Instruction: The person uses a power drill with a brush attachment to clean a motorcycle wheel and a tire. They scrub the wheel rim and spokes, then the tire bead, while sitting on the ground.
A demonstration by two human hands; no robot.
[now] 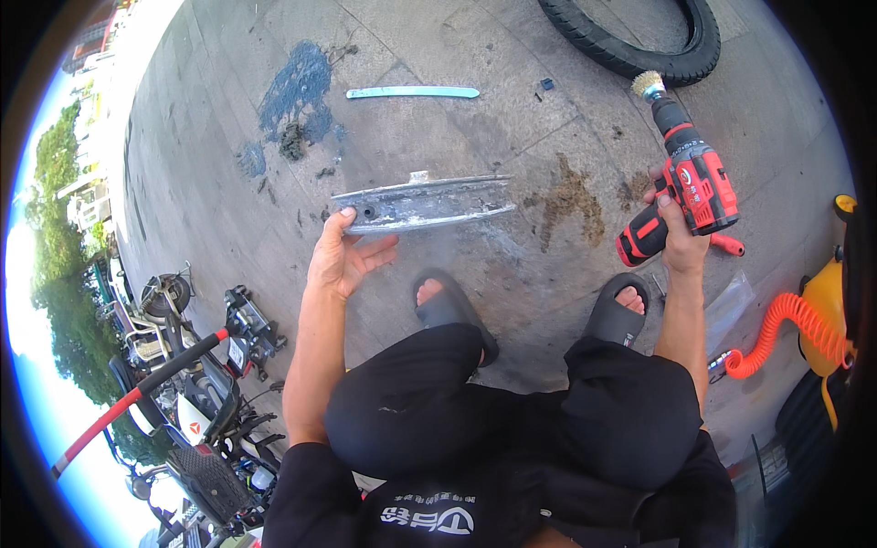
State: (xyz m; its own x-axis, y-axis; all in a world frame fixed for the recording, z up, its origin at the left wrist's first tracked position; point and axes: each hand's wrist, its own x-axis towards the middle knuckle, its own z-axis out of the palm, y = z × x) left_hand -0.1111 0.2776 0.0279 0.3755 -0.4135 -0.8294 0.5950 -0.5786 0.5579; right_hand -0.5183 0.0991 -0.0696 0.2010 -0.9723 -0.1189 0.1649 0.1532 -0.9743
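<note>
My left hand (353, 250) grips the left end of a curved, scuffed metal wheel rim (438, 201), thumb beside a round hole; the rim is seen edge-on. My right hand (677, 229) is wrapped round the handle of a red and black cordless drill (695, 175) at the right. A wire cup brush (647, 85) sits in its chuck, pointing away from me, near a black tire (637, 61). Whether a finger presses the trigger cannot be told. Beyond the rim, a pale blue strip (412, 92) lies flat on the paving.
A red-handled tool (727, 244) lies behind my right hand. An orange coiled air hose (781, 329) and a yellow tank (822, 308) stand at the right. Blue-grey powder (298, 85) and brown dirt (572, 202) mark the paving. Motorbikes (205, 404) stand at the left.
</note>
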